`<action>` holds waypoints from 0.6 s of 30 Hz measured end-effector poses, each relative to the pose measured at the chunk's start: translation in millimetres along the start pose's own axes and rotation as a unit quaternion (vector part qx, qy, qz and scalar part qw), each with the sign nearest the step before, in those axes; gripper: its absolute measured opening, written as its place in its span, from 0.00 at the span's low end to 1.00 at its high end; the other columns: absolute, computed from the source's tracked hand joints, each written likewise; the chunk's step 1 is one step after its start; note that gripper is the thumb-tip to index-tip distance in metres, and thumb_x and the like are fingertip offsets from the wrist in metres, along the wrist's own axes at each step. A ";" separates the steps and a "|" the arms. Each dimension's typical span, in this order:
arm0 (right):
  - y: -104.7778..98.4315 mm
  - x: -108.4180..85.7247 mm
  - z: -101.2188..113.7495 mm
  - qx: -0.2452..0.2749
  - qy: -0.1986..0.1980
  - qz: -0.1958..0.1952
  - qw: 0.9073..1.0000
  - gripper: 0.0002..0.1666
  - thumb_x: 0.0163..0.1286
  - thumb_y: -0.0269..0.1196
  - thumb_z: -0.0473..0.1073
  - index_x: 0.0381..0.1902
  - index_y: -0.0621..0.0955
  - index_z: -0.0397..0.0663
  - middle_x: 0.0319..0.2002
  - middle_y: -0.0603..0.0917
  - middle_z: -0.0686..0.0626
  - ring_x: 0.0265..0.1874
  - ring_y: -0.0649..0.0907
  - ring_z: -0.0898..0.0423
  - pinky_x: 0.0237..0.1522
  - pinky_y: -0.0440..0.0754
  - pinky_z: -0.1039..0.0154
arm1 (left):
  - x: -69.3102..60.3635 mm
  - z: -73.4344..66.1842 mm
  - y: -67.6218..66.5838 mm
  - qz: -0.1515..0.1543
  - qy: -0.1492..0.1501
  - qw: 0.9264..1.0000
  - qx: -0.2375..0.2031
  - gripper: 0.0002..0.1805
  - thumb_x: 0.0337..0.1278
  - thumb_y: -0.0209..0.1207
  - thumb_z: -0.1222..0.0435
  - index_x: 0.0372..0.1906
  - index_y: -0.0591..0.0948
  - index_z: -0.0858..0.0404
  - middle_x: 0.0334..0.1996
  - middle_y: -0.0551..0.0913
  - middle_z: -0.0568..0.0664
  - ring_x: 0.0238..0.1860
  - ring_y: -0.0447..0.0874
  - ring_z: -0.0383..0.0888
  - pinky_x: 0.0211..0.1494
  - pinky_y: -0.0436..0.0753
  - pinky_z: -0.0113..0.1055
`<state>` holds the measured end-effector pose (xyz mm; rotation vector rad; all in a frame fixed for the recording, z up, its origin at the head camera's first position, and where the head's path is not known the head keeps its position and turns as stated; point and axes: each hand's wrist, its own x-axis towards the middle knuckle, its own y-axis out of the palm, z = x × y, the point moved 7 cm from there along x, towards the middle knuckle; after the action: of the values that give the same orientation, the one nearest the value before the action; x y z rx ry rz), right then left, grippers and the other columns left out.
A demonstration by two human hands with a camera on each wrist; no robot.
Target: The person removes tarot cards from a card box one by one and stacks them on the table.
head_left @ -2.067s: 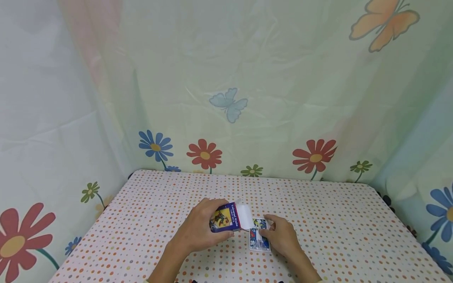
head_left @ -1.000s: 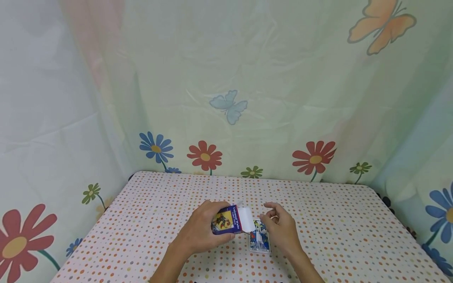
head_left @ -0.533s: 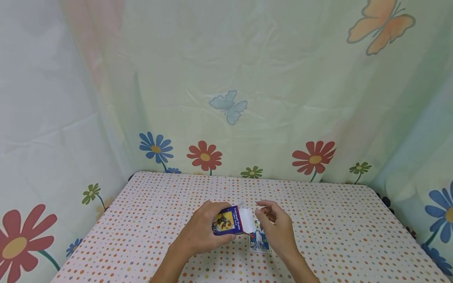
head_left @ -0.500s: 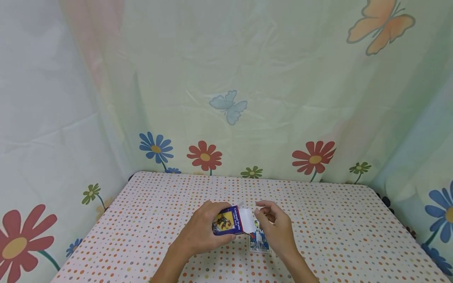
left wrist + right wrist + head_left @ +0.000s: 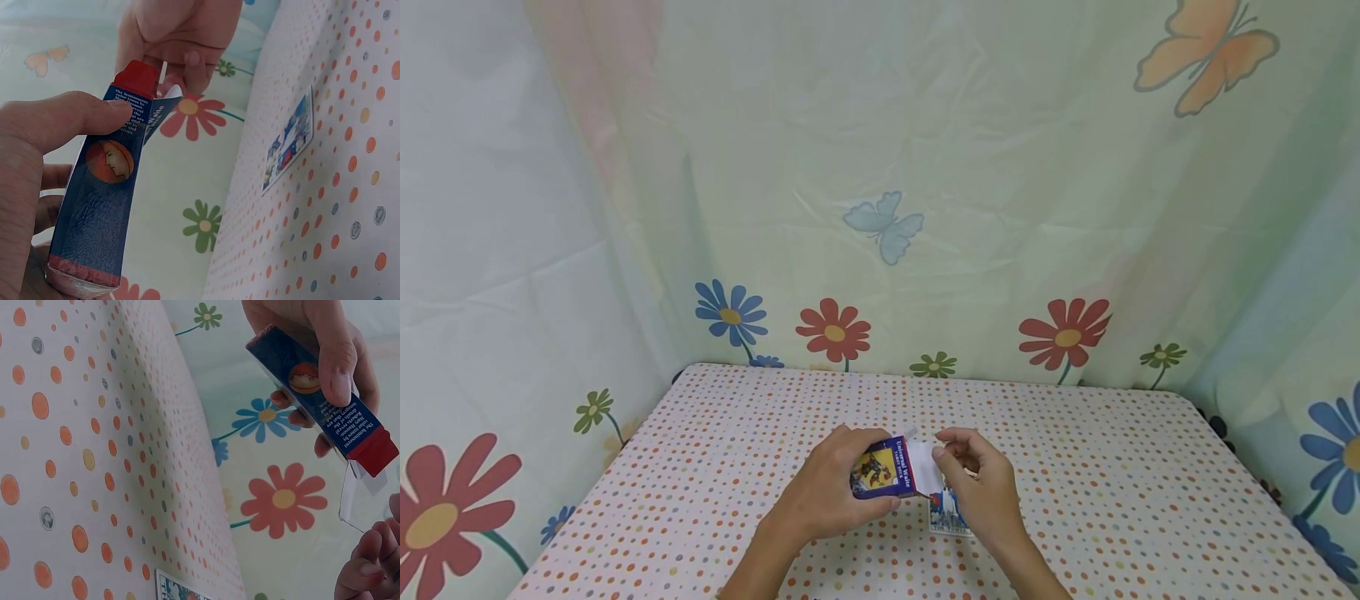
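Note:
My left hand (image 5: 823, 483) grips a dark blue tarot deck box (image 5: 876, 471) printed "Universal Waite", its open end facing right. A white flap (image 5: 925, 468) sticks out from that end. My right hand (image 5: 988, 492) is at the flap, thumb and forefinger apart in the head view, the other fingers bent; whether it touches the flap is unclear. Below the right hand a tarot card (image 5: 950, 518) lies face up on the table, "The Tower" on it, its upper part covered by the hand and flap. The left wrist view shows the box's narrow side (image 5: 100, 181) and the card (image 5: 289, 140) apart from it.
The table has a white cloth with coloured dots (image 5: 1097, 475). Behind it and on both sides hang pale curtains (image 5: 970, 150) printed with flowers and butterflies. The table's far edge meets the back curtain.
My right hand has left the card, risen and shifted left to the box's flap. The card stays on the table. The left hand and box have moved only slightly.

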<state>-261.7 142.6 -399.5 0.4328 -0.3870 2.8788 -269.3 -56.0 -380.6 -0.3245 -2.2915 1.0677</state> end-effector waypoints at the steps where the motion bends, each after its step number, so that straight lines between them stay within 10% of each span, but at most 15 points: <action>1: 0.4 -0.4 0.3 0.003 0.002 0.001 1.000 0.09 0.71 0.65 0.37 0.49 0.83 0.45 0.34 0.81 0.47 0.28 0.79 0.57 0.29 0.80 0.65 | 0.1 -0.1 0.0 0.000 0.000 1.000 0.000 0.38 0.43 0.76 0.47 0.63 0.79 0.51 0.44 0.79 0.39 0.41 0.72 0.34 0.41 0.79 0.28; 18: 13.8 -6.5 1.2 0.044 0.010 0.049 0.998 0.07 0.68 0.68 0.36 0.44 0.83 0.44 0.30 0.82 0.46 0.21 0.79 0.54 0.24 0.80 0.64 | 0.3 -1.3 1.3 0.006 0.009 1.000 -0.008 0.38 0.44 0.76 0.47 0.64 0.78 0.51 0.46 0.80 0.38 0.41 0.72 0.34 0.42 0.79 0.29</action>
<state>-258.5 128.1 -403.6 0.4105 -0.2853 3.0021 -268.8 -54.3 -380.8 -0.3541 -2.2867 1.0480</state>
